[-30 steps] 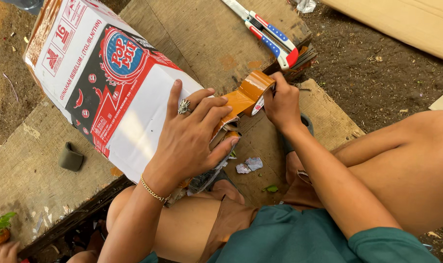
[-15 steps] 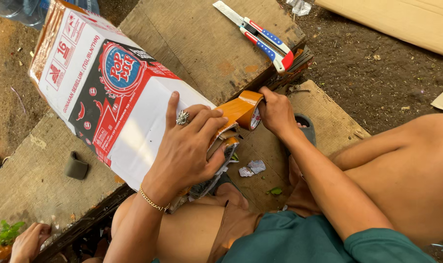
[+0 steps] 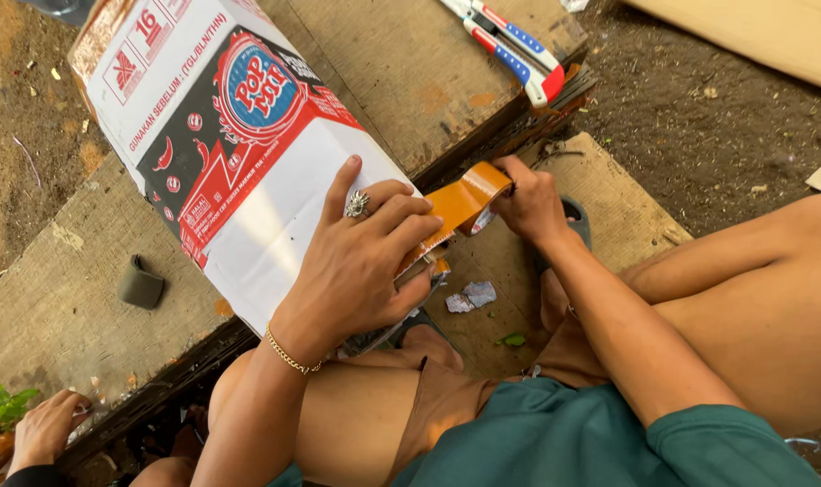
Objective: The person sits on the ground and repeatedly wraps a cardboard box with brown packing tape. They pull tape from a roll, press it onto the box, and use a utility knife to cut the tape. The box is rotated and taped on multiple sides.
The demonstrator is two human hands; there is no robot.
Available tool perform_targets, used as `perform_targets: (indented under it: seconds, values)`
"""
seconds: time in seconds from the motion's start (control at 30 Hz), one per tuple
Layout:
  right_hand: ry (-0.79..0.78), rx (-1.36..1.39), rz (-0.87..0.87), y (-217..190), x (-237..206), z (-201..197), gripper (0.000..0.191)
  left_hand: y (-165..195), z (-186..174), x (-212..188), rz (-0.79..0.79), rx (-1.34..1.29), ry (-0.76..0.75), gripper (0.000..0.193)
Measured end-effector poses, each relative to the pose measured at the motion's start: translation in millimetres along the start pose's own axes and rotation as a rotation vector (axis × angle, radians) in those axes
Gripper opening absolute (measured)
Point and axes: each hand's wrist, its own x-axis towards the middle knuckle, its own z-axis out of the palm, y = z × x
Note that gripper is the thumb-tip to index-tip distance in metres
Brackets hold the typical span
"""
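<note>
We see the left hand [image 3: 365,271] pressed flat on the near-right end of a cardboard box [image 3: 239,153], fingers [image 3: 388,212] spread a bit and bent over the edge, holding down a strip of brown tape [image 3: 460,203]. Ring on one finger, thin gold bracelet [image 3: 291,353] at the wrist. The right hand [image 3: 529,203] sits just right of it, fingers closed around the tape roll, which is mostly hidden, w/ the strip stretched taut btwn both hands.

The box is white w/ red, black and blue print; it lies tilted across rough wooden boards [image 3: 68,298], running from far left to centre. On the far board, well apart from the hands, lie two box cutters [image 3: 518,50] side by side, red, white and blue. A small dark folded bit [image 3: 142,284] lies on the left board. Crumpled paper scraps [image 3: 469,296] lie on the near-right board, just below the hands. Another person's hand [image 3: 45,428] shows at the near-left corner, next to a green plant [image 3: 0,408]. Bare dirt ground [image 3: 699,117] on the far right.
</note>
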Motion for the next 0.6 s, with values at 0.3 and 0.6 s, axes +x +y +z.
perform_targets:
  seconds: [0.3,0.6]
  values:
    - [-0.112,-0.051,-0.093,15.9,-2.2,9.0,0.051,-0.2,-3.5,6.2,0.005,0.000,0.026,0.038]
    - [-0.122,-0.110,-0.135,34.4,6.1,17.4,0.053,-5.7,-2.4,13.0,-0.020,-0.004,0.011,0.038]
